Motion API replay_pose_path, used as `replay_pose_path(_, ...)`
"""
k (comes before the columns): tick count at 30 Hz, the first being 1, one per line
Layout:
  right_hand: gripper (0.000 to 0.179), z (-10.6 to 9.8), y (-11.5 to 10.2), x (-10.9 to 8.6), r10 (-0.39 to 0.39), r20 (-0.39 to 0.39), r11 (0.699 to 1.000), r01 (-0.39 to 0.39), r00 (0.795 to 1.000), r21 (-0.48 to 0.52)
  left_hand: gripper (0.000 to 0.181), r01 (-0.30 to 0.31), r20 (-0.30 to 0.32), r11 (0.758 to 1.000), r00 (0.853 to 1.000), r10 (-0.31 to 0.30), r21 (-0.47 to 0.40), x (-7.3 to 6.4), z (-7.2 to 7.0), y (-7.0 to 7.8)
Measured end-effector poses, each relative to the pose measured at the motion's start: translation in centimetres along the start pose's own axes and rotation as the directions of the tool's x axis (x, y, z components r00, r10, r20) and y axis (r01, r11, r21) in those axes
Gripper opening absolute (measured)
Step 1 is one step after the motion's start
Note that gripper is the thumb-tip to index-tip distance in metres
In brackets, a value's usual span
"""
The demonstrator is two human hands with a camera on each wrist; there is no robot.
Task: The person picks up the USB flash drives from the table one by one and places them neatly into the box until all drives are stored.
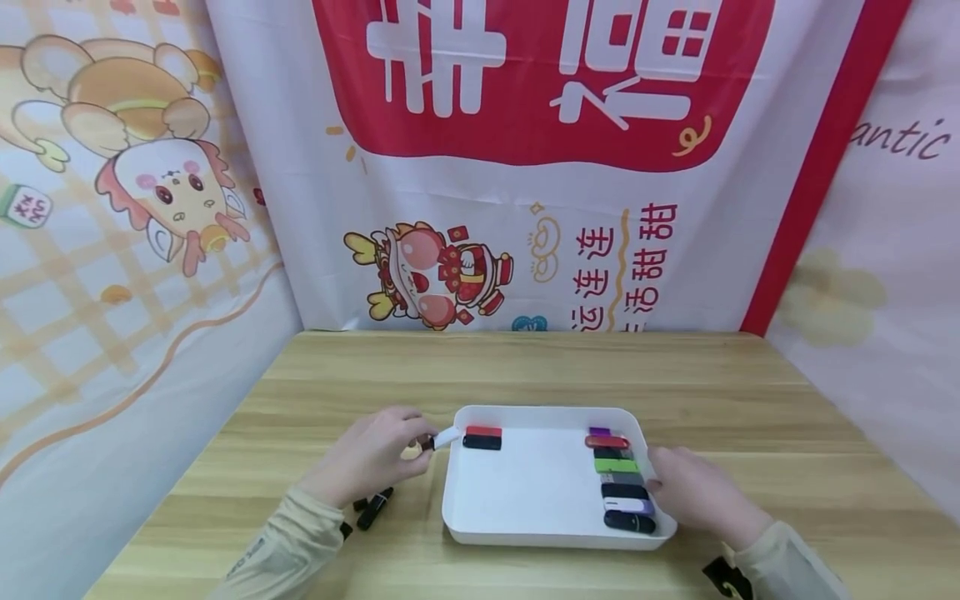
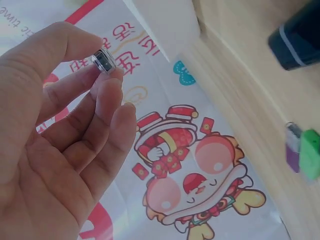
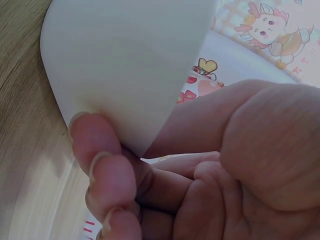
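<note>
My left hand (image 1: pixel 381 454) pinches a small USB stick (image 1: pixel 444 438) between thumb and fingertips, just outside the tray's left rim. One end of the stick looks white and the other dark; in the left wrist view only its shiny metal end (image 2: pixel 104 61) shows. The white tray (image 1: pixel 540 537) lies on the table, and my right hand (image 1: pixel 693 487) grips its right wall, thumb on one side and curled fingers on the other. Inside the tray, a red stick (image 1: pixel 483 432) and a black stick (image 1: pixel 482 442) lie together at the back left. Several more, including a green stick (image 1: pixel 615 466), line the right side.
Black sticks (image 1: pixel 375 508) lie on the wooden table (image 1: pixel 525 367) beside my left forearm, left of the tray. A dark strap (image 1: pixel 726 577) shows at my right wrist. Printed cloth (image 1: pixel 555 192) hangs behind the table and along both sides.
</note>
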State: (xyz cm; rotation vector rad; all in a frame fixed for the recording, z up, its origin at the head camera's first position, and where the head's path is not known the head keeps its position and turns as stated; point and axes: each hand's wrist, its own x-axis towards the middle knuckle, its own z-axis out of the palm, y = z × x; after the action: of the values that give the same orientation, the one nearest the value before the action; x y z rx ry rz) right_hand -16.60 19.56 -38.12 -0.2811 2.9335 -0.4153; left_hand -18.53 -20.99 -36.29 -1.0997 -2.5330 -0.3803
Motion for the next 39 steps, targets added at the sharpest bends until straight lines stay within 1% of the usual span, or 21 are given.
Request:
replay_pose_path(3, 0.026, 0.0, 0.0, -0.1, 0.007, 0.003, 1.0, -0.007, 1.0, 0.007, 0.019, 0.008, 0.009, 1.0, 1.0, -0.008, 0.011, 0.6, -0.1, 0.2)
replay_pose_path(8, 0.031, -0.1, 0.0, -0.1, 0.024, 0.007, 1.0, -0.024, 1.0, 0.008, 0.016, 0.019, 0.04, 1.0, 0.999, -0.019, -0.009, 2.2, -0.3, 0.5)
replay_pose_path(11, 0.033, -0.2, 0.0, -0.1, 0.03, 0.008, 1.0, -0.03, 1.0, 0.003, 0.014, 0.016, 0.073, 1.0, 0.997, -0.015, -0.017, 3.1, -0.3, 0.7)
replay_pose_path(17, 0.03, -0.1, 0.1, -0.2, 0.026, 0.009, 1.0, -0.025, 1.0, -0.004, 0.016, -0.006, 0.146, 1.0, 0.989, 0.008, -0.013, 4.3, 0.4, 1.0)
replay_pose_path(20, 0.028, -0.1, 0.1, -0.1, 0.02, 0.005, 1.0, -0.02, 1.0, -0.004, 0.015, -0.008, 0.19, 1.0, 0.982, 0.011, -0.014, 4.8, 1.0, 1.0)
replay_pose_path(23, 0.027, -0.1, 0.2, -0.1, 0.02, 0.002, 1.0, -0.02, 1.0, -0.002, 0.016, -0.02, 0.221, 1.0, 0.975, 0.019, 0.002, 5.3, 1.7, 1.0)
replay_pose_path(26, 0.027, -0.1, 0.1, -0.1, 0.01, -0.005, 1.0, -0.01, 1.0, -0.012, 0.014, -0.046, 0.247, 0.998, 0.968, 0.037, 0.031, 5.7, 2.3, 1.1)
replay_pose_path(29, 0.027, -0.1, 0.1, 0.0, 0.007, -0.007, 1.0, -0.007, 1.0, -0.019, 0.012, -0.067, 0.283, 0.996, 0.958, 0.046, 0.064, 6.1, 2.8, 1.2)
replay_pose_path(32, 0.026, 0.0, 0.2, 0.0, -0.002, -0.016, 1.0, 0.001, 1.0, -0.021, 0.011, -0.075, 0.326, 0.992, 0.945, 0.038, 0.104, 6.4, 3.4, 1.2)
replay_pose_path(36, 0.025, 0.1, 0.2, 0.0, -0.008, -0.019, 1.0, 0.008, 1.0, -0.01, 0.009, -0.06, 0.368, 0.989, 0.93, 0.007, 0.133, 6.8, 4.1, 1.1)
replay_pose_path(39, 0.026, 0.1, 0.2, 0.1, 0.006, -0.003, 1.0, -0.006, 1.0, 0.004, 0.009, -0.043, 0.398, 0.989, 0.917, -0.016, 0.14, 7.1, 4.4, 1.1)
